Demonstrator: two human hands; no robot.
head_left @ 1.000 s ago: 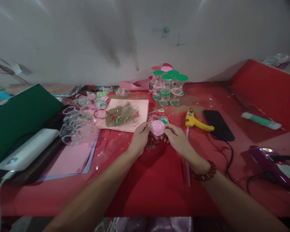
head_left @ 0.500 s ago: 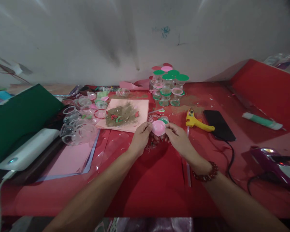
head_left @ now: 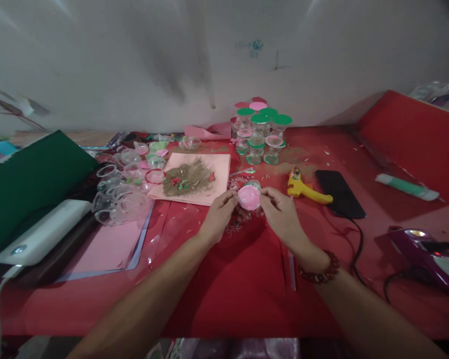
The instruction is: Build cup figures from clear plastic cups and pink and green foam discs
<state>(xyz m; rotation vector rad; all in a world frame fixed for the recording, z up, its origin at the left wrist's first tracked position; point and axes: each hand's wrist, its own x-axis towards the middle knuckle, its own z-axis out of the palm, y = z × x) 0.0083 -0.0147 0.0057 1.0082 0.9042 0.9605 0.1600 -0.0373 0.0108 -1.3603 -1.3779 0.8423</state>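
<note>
Between my two hands I hold a small clear plastic cup (head_left: 249, 198) with a round pink face turned up toward me. My left hand (head_left: 221, 212) pinches its left rim, and my right hand (head_left: 280, 212) pinches the right rim. Just behind it, a green-bottomed clear cup (head_left: 253, 185) is partly hidden. Thin paper shreds lie under and behind my hands. A yellow glue gun (head_left: 306, 189) rests to the right of my right hand, its glue stick pointing toward me. Beyond my left hand lies a pale pink sheet (head_left: 220, 169) covered with brown powder and red and green scraps.
Stacked clear cups with green, pink and red discs (head_left: 261, 119) stand by the wall. Loose clear cups (head_left: 125, 199) pile up at left, near a white power bank (head_left: 45, 232). At right are a black phone (head_left: 339, 193), a green-and-clear tube (head_left: 407, 187) and a purple corded device (head_left: 428, 259).
The pink-faced cup has shifted slightly right and tilted, so more of its rim and inside shows. Both hands have moved a little with it and still grip it.
</note>
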